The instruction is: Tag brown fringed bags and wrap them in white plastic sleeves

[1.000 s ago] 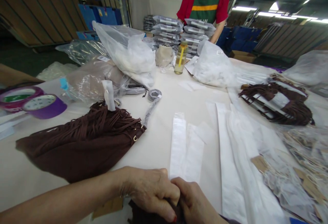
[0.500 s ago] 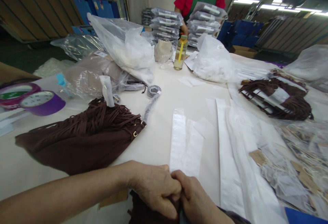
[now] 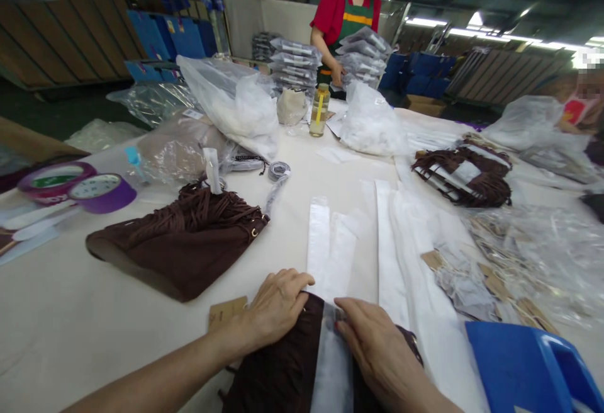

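Left hand [image 3: 280, 306]: on brown bag [image 3: 278, 372]; I cannot confirm grip.
Right hand [image 3: 375, 340]: at translucent strip [image 3: 331, 366], grip likewise unclear.
Strip: exposed, my hands having parted; seemingly checkable now.

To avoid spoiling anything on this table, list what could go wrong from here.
The pale strip on the brown piece could shift or crease if the left hand and right hand press unevenly.

The upright bottle, near the white plastic bag, might tip if that bag is dragged.

The blue container, close to the long white strips, could crumple them if pushed.
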{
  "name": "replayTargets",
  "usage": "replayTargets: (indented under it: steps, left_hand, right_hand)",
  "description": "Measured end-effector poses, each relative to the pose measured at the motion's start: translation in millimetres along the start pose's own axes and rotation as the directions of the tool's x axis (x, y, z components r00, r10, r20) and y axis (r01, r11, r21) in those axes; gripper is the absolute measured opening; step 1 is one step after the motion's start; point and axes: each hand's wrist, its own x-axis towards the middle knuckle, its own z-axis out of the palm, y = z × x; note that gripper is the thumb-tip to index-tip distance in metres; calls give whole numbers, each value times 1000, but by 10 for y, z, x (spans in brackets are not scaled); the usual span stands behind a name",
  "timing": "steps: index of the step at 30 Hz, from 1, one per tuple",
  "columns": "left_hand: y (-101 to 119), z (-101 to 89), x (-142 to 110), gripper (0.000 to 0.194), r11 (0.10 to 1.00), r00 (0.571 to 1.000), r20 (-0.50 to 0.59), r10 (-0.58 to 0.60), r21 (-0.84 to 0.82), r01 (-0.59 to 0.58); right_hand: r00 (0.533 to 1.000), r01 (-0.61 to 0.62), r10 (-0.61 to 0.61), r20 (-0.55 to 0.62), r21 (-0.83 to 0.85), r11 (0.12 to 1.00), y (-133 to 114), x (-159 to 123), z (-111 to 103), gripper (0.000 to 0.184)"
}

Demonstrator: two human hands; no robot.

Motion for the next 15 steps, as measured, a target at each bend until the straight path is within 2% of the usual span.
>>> replayTargets:
  steps: [2, 5, 8, 11, 13, 15]
  left_hand:
    - [9, 67, 11, 24, 994, 999, -38, -13, 105, 17]
    - [3, 134, 61, 25, 970, 998, -61, -4, 241, 18]
    - [12, 119, 80, 22, 960, 996, -84, 18, 281, 6]
    - [80, 21, -27, 22, 946, 990, -126, 59, 324, -15]
    - [152, -34, -170, 23, 932, 980, -149, 133, 356, -72]
    - [210, -31, -323, 28, 890, 951, -122, 285, 402, -215]
  right_hand:
    - [996, 75, -79, -38, -114, 991, -6, -154, 122, 32]
    - [992, 56, -75, -98, -184, 981, -24, -239, 245, 34]
    - [993, 54, -73, -89, -195, 979, -39, -210, 229, 33]
    - [991, 74, -94, -92, -203, 976, -60, -205, 131, 32]
    - [987, 76, -104, -122, -217, 973, -88, -271, 75, 32]
    - [984, 56, -96, -151, -252, 966, -121, -391, 68, 32]
